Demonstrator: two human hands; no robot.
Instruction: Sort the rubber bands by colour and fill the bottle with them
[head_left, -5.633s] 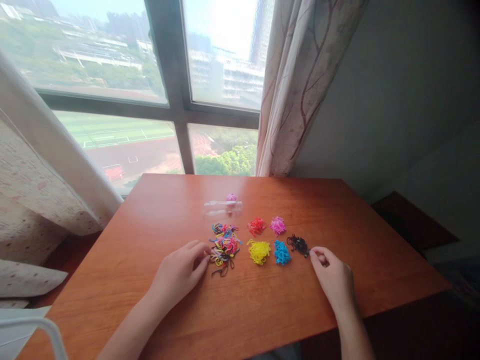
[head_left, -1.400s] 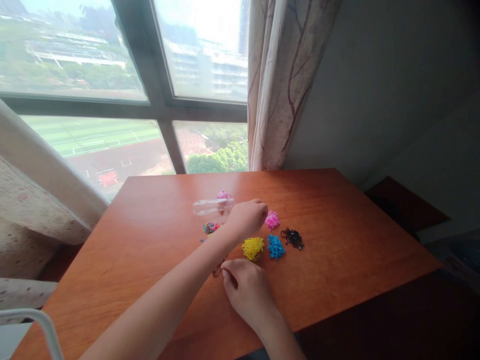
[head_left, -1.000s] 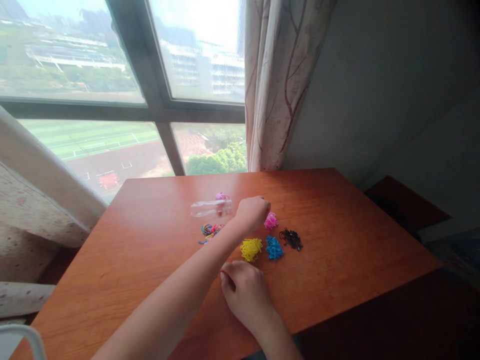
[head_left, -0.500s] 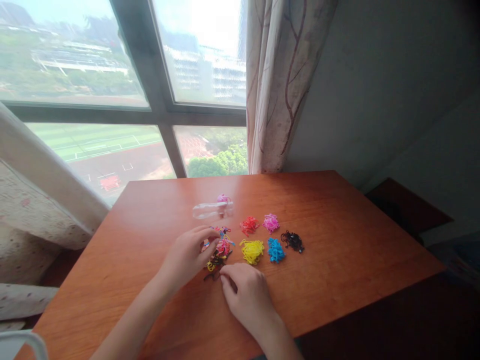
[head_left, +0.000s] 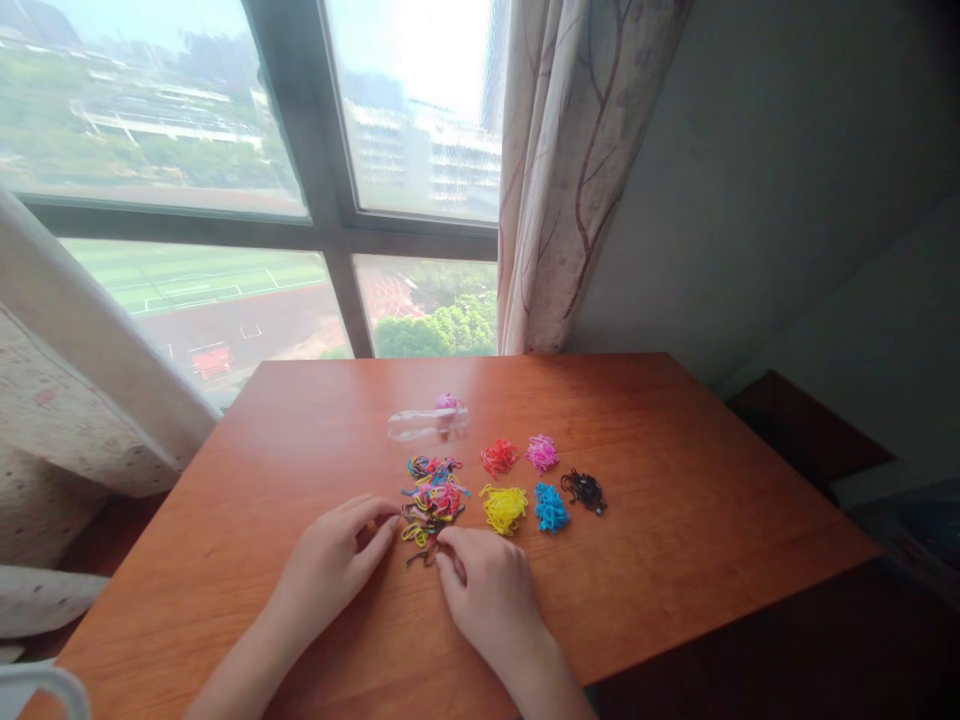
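Observation:
A mixed heap of small coloured rubber bands (head_left: 439,497) lies on the wooden table between my two hands. At the heap's left edge is my left hand (head_left: 334,552), its thumb and forefinger curled close together; whatever is between the tips is too small to make out. My right hand (head_left: 493,578) rests at the heap's lower right edge, fingers pinched on a dark rubber band (head_left: 422,558). Right of the heap are sorted piles: red bands (head_left: 499,457), pink bands (head_left: 541,453), yellow bands (head_left: 504,509), blue bands (head_left: 551,508) and black bands (head_left: 584,491).
Behind the heap lies a clear plastic container (head_left: 416,426) on its side, with a pink piece (head_left: 447,401) beside it. The table (head_left: 675,450) meets a window and a curtain (head_left: 551,250) at its far edge. A white curved rail (head_left: 56,675) shows at the lower left.
My left hand has drawn back from over the mixed heap, toward me and to the left, uncovering more bands. My right hand has hardly moved. The camera view has shifted slightly.

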